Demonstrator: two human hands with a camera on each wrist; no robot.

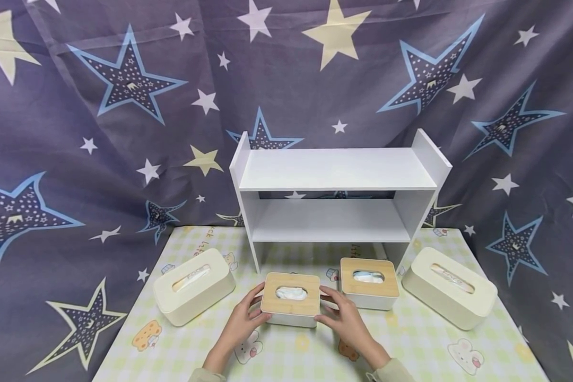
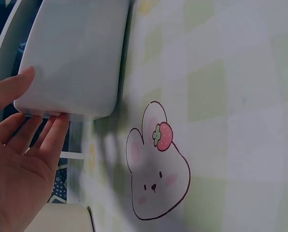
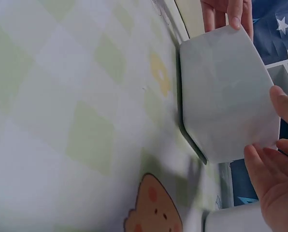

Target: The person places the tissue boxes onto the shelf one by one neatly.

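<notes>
Two hands [image 1: 241,317] [image 1: 345,318] around box [image 1: 283,306], "life" [image 1: 201,247] on cloth [image 1: 410,353]

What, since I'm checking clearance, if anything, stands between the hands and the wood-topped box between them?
Nothing visible does: the left hand and right hand both touch the wood-topped box, at opposite ends.

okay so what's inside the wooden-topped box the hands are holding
White, tissue-like material shows through the oval opening in the wooden lid. The lid and white box cover the rest; how much is inside can't be seen.
</notes>
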